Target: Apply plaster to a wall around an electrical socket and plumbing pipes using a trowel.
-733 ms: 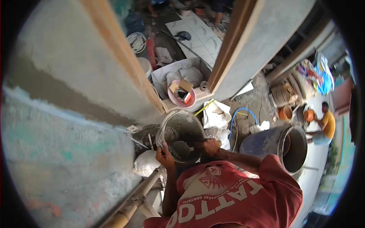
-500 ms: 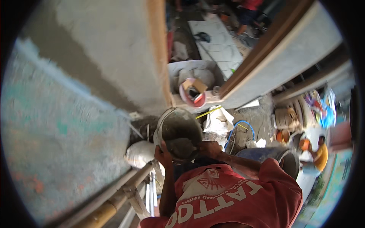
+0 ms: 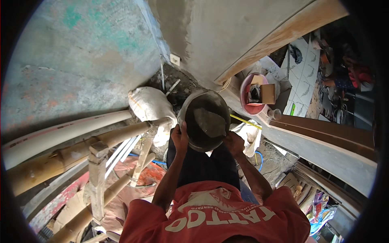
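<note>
A round, dark grey bucket [image 3: 189,104] is held in front of me, its mouth facing up. A lighter grey, wet-looking lump [image 3: 209,122] lies inside it, perhaps mortar; one side is straight-edged, and I cannot tell whether a tool is under it. My left hand [image 3: 180,137] is closed on the near left rim, thumb up along the side. On the near right rim my right hand [image 3: 234,144] is closed too; its fingertips are partly hidden, and I cannot tell whether it also holds a handle. My dark-trousered legs show below the bucket.
A white sack [image 3: 152,107] leans by the wall corner. Bamboo poles [image 3: 65,156] and a white pipe [image 3: 77,134] run along the left. A pink pail [image 3: 248,86] with a cardboard box stands on the sill at right, beside a glass jar [image 3: 275,114]. Beyond the opening is another person [image 3: 358,77].
My view has swung left, so the doorway and pink pail now sit further right. The bucket has come further out from my body, held by both hands. The person in yellow is out of view.
</note>
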`<state>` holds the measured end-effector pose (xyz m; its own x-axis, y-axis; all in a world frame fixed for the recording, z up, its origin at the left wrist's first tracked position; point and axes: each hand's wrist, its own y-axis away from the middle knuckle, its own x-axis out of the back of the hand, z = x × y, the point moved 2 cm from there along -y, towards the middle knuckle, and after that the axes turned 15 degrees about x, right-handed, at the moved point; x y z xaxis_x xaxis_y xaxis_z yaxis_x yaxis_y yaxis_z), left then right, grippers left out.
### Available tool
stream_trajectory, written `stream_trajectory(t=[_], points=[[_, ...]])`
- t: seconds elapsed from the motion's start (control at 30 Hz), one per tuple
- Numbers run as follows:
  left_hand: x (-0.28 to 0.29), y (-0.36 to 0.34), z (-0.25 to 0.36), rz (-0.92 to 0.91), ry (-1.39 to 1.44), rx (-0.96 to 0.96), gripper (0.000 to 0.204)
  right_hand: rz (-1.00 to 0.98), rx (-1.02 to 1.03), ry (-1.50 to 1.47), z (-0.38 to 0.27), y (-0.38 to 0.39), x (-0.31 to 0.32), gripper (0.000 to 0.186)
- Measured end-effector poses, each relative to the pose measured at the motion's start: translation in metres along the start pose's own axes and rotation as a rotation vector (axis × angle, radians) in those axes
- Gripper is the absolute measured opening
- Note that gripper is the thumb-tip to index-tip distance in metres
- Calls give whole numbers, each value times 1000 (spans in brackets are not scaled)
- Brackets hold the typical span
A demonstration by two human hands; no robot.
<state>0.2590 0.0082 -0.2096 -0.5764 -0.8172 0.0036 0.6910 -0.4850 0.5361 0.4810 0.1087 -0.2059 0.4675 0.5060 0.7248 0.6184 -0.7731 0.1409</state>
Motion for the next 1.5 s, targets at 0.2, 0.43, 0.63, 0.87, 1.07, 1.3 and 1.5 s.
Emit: stream_trajectory(t=[0.2,0.43,0.63,0.87,1.07,1.3,1.5], points=[[-6,-51,-84,18,-57,130,33,-34,-106,49,69,-23,-53,34],[-12,-127,-164,-166,-360,46,30,-36,-147,125,151,-30,-116,30],[-25,-194,-213,-411,-417,114,37,-122,-181,193,184,-37,-147,26],[-46,-266,-272,-719,-482,113,38,-157,-3,330,241,-48,-162,28],[-75,-291,-265,-831,-750,159,35,-99,110,296,287,-48,-185,30],[-105,-321,-332,-963,-747,160,44,-173,153,424,324,-21,-201,36],[-100,-337,-369,-931,-779,205,45,-149,147,358,343,-9,-232,24]])
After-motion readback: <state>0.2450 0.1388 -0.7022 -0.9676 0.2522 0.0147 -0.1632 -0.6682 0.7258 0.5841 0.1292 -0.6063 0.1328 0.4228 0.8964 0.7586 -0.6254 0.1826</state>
